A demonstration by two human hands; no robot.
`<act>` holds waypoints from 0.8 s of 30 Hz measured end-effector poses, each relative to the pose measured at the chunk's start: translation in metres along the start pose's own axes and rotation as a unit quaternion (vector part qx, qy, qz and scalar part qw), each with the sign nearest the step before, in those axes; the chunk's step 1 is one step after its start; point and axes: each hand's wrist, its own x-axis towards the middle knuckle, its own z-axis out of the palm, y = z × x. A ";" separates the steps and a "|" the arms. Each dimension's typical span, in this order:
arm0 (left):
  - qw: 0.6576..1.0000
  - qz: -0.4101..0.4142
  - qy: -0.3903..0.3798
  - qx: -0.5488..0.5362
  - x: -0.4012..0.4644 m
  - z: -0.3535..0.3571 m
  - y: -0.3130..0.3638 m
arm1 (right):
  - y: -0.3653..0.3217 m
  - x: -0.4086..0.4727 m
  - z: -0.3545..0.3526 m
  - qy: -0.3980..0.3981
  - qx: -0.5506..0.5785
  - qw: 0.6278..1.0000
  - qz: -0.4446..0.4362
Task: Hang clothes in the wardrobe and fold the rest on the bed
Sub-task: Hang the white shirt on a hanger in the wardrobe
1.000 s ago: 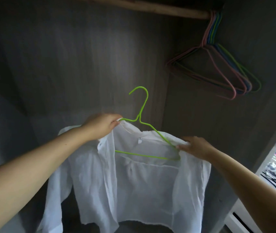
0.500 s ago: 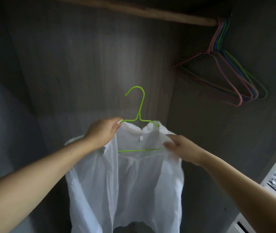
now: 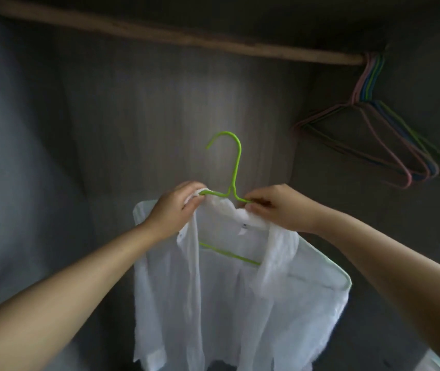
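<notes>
Hanging step in hand. Thin white cotton shirt sits on the green wire hanger, inside the wardrobe, below the wooden rail. Left hand pinches collar and hanger; right hand likewise. Judged next: lift the hook onto the rail.

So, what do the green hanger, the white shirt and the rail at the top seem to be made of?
Green hanger: probably wire with a smooth plastic coat, as it is very thin with an even colour. White shirt: thin, light woven cloth; the hanger's bar shows through it. Rail: looks like bare, matt wood, brown and a little uneven.
</notes>
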 end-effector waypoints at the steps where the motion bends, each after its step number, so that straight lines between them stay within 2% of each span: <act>1: 0.999 -0.003 0.018 0.046 -0.001 -0.001 0.000 | -0.004 0.004 -0.001 0.015 -0.006 1.000 -0.004; 4: 0.983 -0.049 0.050 0.168 -0.001 -0.008 0.003 | -0.009 0.014 -0.008 0.040 0.005 0.999 0.011; 8: 0.972 -0.090 -0.009 0.218 0.000 -0.021 0.005 | -0.009 0.026 -0.008 0.025 -0.017 0.998 0.056; 9: 0.973 -0.110 0.001 0.203 -0.001 -0.024 0.003 | -0.009 0.029 -0.007 0.027 -0.012 0.997 0.075; 11: 0.981 -0.167 0.018 0.100 -0.003 -0.028 -0.002 | -0.013 0.036 -0.001 0.025 0.011 0.994 0.110; 14: 0.967 -0.236 -0.047 -0.085 -0.007 -0.030 -0.002 | -0.033 0.053 0.013 0.021 0.116 0.978 0.175; 15: 0.959 -0.259 -0.077 -0.084 -0.010 -0.031 -0.001 | -0.042 0.060 0.018 0.024 0.202 0.958 0.200; 17: 0.956 -0.275 -0.090 -0.040 -0.016 -0.040 0.000 | -0.060 0.075 0.022 0.035 0.393 0.886 0.245; 20: 0.974 -0.221 0.039 0.015 -0.033 -0.065 0.017 | -0.084 0.101 0.017 0.032 0.582 0.767 0.270; 21: 0.978 -0.193 0.072 0.017 -0.038 -0.073 0.029 | -0.092 0.110 0.014 0.025 0.618 0.739 0.267; 22: 0.981 -0.176 0.077 0.020 -0.043 -0.079 0.039 | -0.100 0.120 0.011 0.009 0.641 0.724 0.255; 24: 0.982 -0.188 0.026 -0.015 -0.047 -0.093 0.057 | -0.119 0.140 0.004 -0.024 0.658 0.720 0.219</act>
